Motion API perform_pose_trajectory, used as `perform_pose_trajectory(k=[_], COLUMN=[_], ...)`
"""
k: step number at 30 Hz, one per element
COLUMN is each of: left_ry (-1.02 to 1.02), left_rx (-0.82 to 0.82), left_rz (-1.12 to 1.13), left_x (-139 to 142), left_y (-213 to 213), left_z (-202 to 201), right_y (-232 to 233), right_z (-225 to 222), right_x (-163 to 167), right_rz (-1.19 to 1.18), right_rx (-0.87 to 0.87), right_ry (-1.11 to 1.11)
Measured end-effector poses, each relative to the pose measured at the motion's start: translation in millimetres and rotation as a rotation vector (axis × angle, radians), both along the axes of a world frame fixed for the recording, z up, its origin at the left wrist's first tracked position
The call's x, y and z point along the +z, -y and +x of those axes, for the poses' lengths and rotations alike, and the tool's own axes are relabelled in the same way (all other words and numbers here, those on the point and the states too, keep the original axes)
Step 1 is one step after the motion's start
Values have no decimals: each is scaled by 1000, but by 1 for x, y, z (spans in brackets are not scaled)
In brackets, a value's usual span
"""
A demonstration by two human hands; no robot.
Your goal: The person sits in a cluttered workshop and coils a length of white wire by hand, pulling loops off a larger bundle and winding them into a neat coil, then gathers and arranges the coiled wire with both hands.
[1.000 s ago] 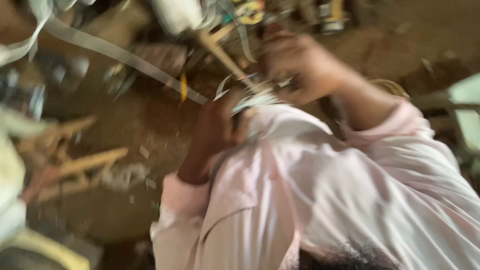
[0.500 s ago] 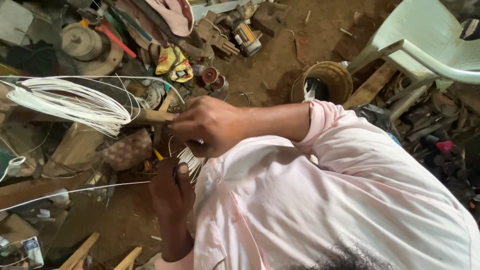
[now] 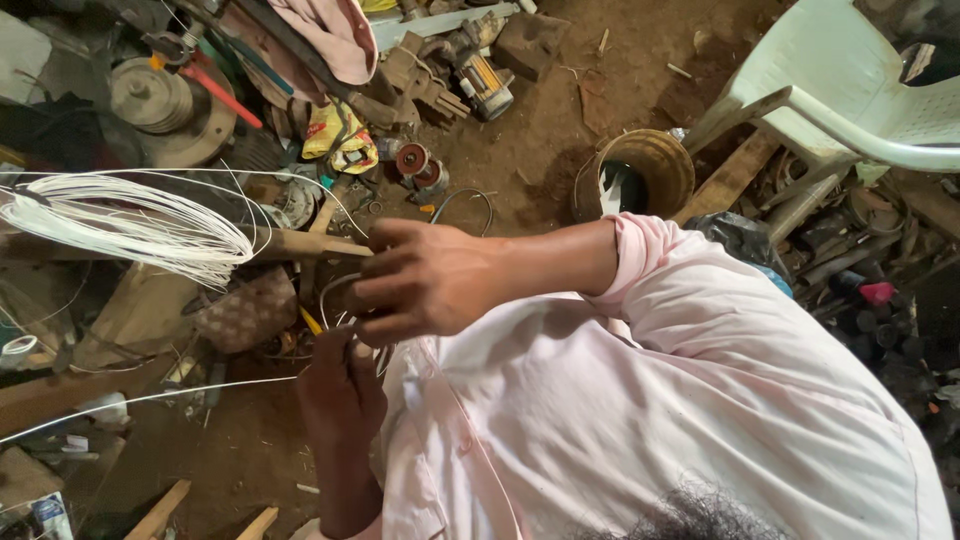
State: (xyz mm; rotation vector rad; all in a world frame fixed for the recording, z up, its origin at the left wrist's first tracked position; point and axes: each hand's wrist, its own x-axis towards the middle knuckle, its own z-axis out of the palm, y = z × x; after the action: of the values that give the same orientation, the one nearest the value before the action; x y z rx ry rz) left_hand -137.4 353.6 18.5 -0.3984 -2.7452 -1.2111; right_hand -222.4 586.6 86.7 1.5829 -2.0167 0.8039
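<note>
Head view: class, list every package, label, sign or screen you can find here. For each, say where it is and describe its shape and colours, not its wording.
Yellow bag: crumpled plastic package with red print, upper centre-left on the floor among tools.
Small carton: bottom left corner, upright, white with a blue patch.
Tape roll: left edge, round, white.
No signs or screens in view.

Crumpled yellow-red packet near top-centre clutter.

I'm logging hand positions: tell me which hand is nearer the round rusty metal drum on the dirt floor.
Right. The right hand is left of the round rusty metal drum; the left hand is lower and farther left.
</note>
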Motion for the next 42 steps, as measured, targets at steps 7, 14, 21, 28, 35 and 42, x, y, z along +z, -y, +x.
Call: perform_pose_trajectory(k=[7, 14, 21, 28, 35, 42], left_ry=[12, -105, -23, 40, 0, 247], left_rx=[104, 31, 153, 233, 252, 166], left_rz=[-10, -154, -15, 21, 243, 752], left_x=[4, -2, 0, 1, -3, -4], left_y=[-9, -5, -4, 7, 7, 11], left_z=[5, -1, 6, 11, 7, 12], right_y=[4, 8, 0, -9, 8, 28], right_z=[2, -5, 2, 2, 13, 8], right_x=[-15, -8, -4, -5, -6, -20], right_rz=[-147, -173, -373, -391, 50, 3], right_rx=[-6, 52, 159, 223, 54, -114], right_ry=[-154, 59, 436, 840, 147, -79])
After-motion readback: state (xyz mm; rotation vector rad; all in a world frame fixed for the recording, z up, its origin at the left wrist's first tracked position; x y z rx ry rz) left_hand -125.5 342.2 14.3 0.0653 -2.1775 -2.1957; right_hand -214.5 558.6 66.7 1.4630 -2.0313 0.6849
